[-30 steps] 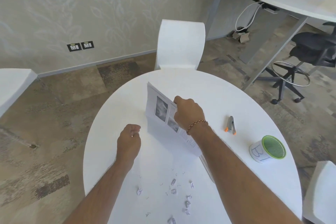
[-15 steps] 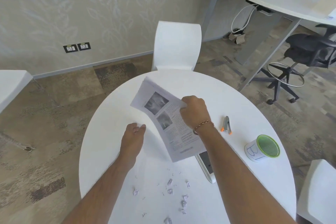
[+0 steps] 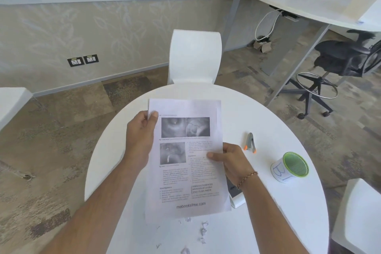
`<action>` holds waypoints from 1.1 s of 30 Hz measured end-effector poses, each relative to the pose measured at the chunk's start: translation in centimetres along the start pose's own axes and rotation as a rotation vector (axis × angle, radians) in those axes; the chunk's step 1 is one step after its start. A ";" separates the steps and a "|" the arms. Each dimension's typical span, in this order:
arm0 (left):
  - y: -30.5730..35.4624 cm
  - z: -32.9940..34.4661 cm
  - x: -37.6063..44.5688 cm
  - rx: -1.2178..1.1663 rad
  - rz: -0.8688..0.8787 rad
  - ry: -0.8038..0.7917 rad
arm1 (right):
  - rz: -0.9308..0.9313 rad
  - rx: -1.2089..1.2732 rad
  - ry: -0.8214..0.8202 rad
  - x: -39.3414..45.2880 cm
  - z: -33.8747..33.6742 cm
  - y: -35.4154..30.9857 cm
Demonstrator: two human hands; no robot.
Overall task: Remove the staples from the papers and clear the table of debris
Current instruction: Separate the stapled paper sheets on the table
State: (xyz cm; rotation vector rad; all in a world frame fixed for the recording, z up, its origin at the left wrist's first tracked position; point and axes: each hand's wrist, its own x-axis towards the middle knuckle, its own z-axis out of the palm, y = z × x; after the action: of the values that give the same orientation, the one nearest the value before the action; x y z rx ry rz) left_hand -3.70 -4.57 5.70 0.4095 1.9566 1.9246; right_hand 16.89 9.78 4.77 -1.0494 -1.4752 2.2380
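I hold a printed sheaf of papers flat above the round white table, face up, with grey pictures and text. My left hand grips its upper left corner, thumb on top. My right hand pinches its right edge at mid height; a bead bracelet circles that wrist. Small paper scraps and bent staples lie scattered on the table near me, below the papers. A grey staple remover with orange tips rests on the table to the right of my right hand.
A white cup with a green rim lies tilted at the table's right. A white tablet-like object pokes out under the papers. White chairs stand beyond the table and at the right. A black office chair sits by another table.
The papers went from standing on edge in my right hand to lying flat, face up. My left hand, earlier a fist on the table, rose and took hold of the upper left corner.
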 end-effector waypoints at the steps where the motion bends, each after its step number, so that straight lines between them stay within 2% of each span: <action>1: 0.2 0.1 -0.1 -0.009 -0.004 0.005 | 0.003 0.011 -0.006 -0.3 -0.2 0.3; 11: 1.7 2.2 -1.4 -0.066 -0.099 -0.006 | 0.008 0.078 -0.017 -2.5 -2.4 0.8; 16: 1.5 2.8 -1.2 -0.144 -0.213 -0.125 | 0.026 0.051 0.001 -3.1 -4.3 1.4; 23: 1.3 4.5 -3.4 -0.078 -0.356 -0.337 | 0.012 0.114 0.024 -3.0 -6.4 2.3; 29: 0.3 6.3 -3.7 0.034 -0.269 -0.309 | -0.012 0.130 0.002 -2.3 -8.0 2.1; 33: 0.3 7.4 -3.7 0.054 -0.195 -0.312 | -0.040 0.231 0.131 -0.7 -9.4 1.5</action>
State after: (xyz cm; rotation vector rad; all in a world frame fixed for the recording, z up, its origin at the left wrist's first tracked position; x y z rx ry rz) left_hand 2.96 0.36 6.17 0.4823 1.7771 1.5846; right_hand 24.12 15.14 1.70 -1.0600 -1.1435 2.2017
